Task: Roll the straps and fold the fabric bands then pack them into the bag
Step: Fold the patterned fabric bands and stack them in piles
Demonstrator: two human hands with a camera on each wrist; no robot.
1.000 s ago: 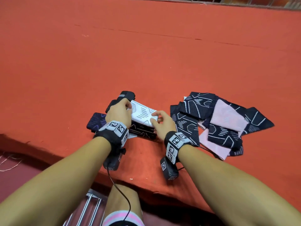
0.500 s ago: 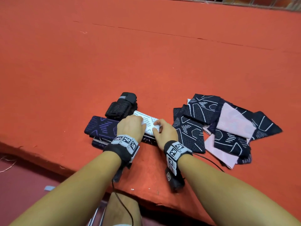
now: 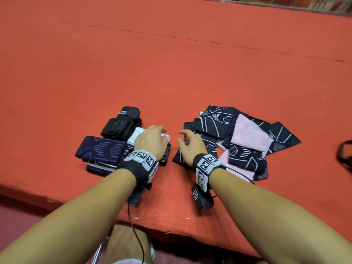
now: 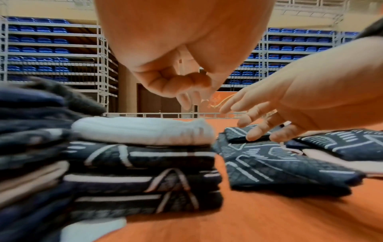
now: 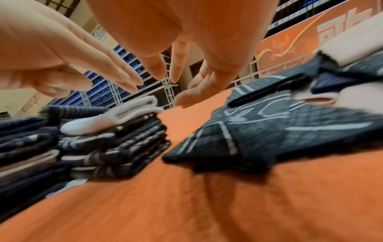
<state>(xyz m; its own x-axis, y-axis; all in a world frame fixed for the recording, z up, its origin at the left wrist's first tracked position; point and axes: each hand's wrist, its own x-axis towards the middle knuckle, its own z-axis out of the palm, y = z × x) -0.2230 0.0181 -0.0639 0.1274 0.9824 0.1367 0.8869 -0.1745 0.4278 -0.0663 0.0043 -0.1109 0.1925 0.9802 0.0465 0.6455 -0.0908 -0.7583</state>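
A white folded band (image 3: 133, 137) (image 4: 143, 131) tops a stack of folded dark patterned bands (image 3: 101, 150) (image 5: 116, 147) near the table's front edge. My left hand (image 3: 154, 138) (image 4: 186, 88) hovers just over the white band, fingers loosely curled and holding nothing. My right hand (image 3: 187, 141) (image 5: 176, 73) is open, its fingertips (image 4: 254, 135) reaching down onto a dark band (image 4: 269, 165) at the near edge of the loose pile of dark and pink bands (image 3: 247, 138). A rolled black strap (image 3: 122, 121) lies behind the stack. No bag is in view.
The orange-red cloth-covered table (image 3: 171, 63) stretches far back and to both sides. A black loop (image 3: 344, 155) shows at the right edge. The table's front edge (image 3: 57, 199) runs just below my wrists, with my knee under it.
Both hands set the white folded band down on the stack and let go of it. My right hand has moved right toward the loose pile; the left has lifted slightly.
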